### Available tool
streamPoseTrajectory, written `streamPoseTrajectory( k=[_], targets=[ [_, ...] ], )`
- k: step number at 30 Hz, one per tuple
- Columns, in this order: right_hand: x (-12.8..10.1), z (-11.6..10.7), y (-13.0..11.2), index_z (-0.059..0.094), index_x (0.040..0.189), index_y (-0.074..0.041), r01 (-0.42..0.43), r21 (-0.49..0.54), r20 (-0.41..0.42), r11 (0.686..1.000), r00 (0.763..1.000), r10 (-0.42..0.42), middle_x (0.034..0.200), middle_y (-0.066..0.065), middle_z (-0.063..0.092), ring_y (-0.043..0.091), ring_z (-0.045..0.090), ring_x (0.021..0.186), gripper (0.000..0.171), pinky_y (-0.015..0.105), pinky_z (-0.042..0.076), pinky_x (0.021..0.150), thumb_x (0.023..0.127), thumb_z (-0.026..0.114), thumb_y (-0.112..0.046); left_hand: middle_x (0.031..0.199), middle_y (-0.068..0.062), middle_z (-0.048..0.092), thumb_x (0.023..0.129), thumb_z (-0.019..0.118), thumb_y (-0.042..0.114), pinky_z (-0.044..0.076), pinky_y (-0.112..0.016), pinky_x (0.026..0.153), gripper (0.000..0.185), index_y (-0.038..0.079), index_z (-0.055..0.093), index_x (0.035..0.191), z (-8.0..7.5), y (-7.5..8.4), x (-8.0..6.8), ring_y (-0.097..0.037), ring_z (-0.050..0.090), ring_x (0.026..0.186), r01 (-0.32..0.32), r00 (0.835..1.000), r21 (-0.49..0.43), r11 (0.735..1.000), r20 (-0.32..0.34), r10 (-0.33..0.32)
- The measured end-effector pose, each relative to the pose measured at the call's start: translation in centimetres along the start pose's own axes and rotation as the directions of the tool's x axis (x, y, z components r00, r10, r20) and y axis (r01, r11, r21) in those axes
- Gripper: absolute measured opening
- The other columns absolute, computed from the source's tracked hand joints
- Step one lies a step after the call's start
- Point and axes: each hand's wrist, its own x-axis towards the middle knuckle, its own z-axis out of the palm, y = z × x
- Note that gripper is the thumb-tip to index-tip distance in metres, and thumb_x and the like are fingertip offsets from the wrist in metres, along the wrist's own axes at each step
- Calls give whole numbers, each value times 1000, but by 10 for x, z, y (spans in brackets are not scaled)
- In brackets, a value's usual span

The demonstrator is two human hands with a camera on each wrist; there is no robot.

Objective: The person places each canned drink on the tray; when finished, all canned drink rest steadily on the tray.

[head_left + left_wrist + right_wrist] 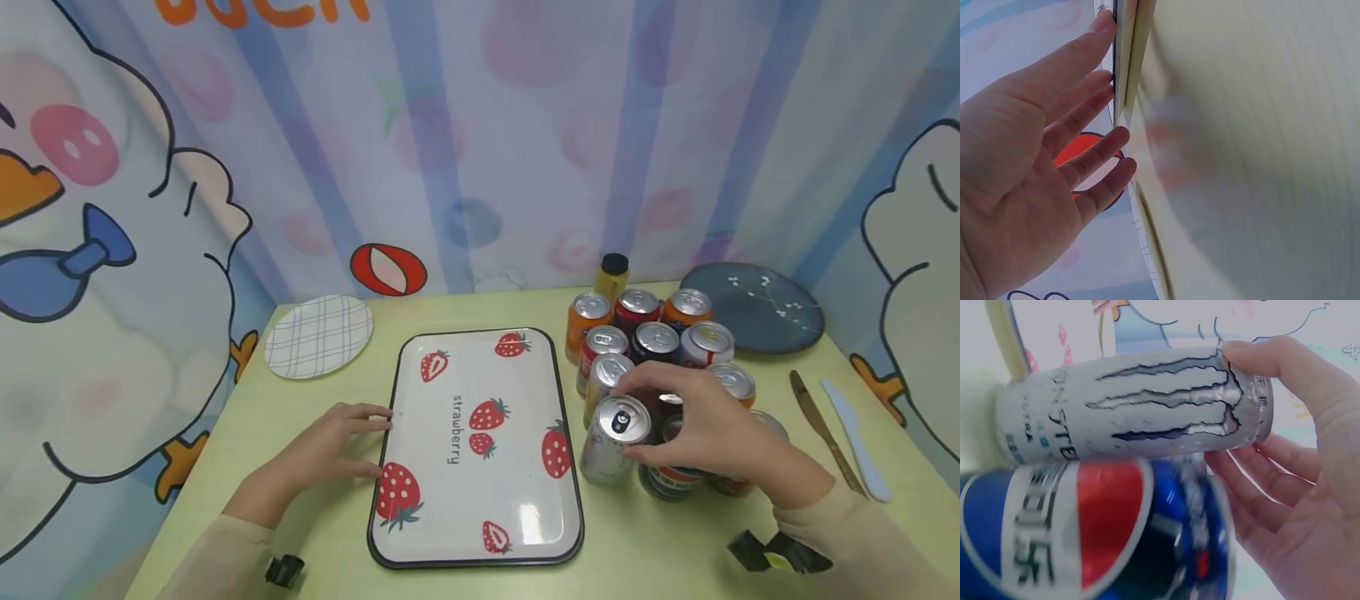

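In the head view, my right hand [712, 425] holds the upper part of a white energy drink can [611, 454] between thumb and fingers. The right wrist view shows this can [1147, 406] with its dark claw-mark print and the thumb on its upper end. Just beside it is a blue, red and white Pepsi can [1110, 525]. At the left edge of a white strawberry-print tray [435, 517] is my left hand [330, 442], its fingertips touching the rim. In the left wrist view, the fingers of that hand [1035, 150] are loosely extended.
Several drink cans [656, 337] stand grouped right of the tray, with a black-capped yellow bottle [613, 277] behind. A dark plate [757, 312] lies at the back right, a checked plate [318, 337] at the back left. A brown knife [825, 429] and a pale blue knife [855, 437] lie far right.
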Motion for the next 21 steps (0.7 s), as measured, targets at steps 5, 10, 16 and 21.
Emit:
streamPoseTrajectory(
  k=[5, 10, 16, 21],
  targets=[
    [10, 7, -13, 69, 119, -24, -1, 12, -35, 1000, 999, 2, 111, -11, 70, 5, 64, 88, 61, 23, 58, 69, 66, 99, -21, 147, -3, 61, 74, 93, 38, 46, -58, 114, 67, 14, 71, 133, 2, 1, 0, -35, 51, 136, 7, 1000, -7, 1000, -14, -7],
    [23, 20, -20, 69, 117, -26, -44, 56, -48, 997, 998, 46, 108, -11, 70, 6, 66, 87, 57, 27, 60, 65, 69, 98, -21, 147, -4, 61, 74, 92, 39, 45, -59, 115, 68, 13, 71, 134, 3, 3, 0, -37, 50, 136, 16, 1000, -28, 999, -9, -16],
    [43, 45, -29, 70, 117, -23, -80, 60, -121, 995, 989, 87, 109, -12, 72, 6, 68, 96, 57, 35, 60, 84, 68, 98, -21, 147, -4, 61, 74, 93, 40, 45, -59, 115, 69, 13, 71, 134, 1, 5, 0, -37, 51, 137, 22, 1000, -16, 1000, -18, -22],
    [66, 67, -34, 70, 118, -19, -105, 92, -197, 990, 973, 122, 109, -7, 73, 11, 68, 97, 57, 36, 58, 79, 68, 97, -22, 146, -4, 61, 74, 93, 39, 45, -59, 115, 69, 14, 71, 134, -1, 4, -1, -36, 50, 137, 32, 999, -11, 999, -13, -32]
  ],
)
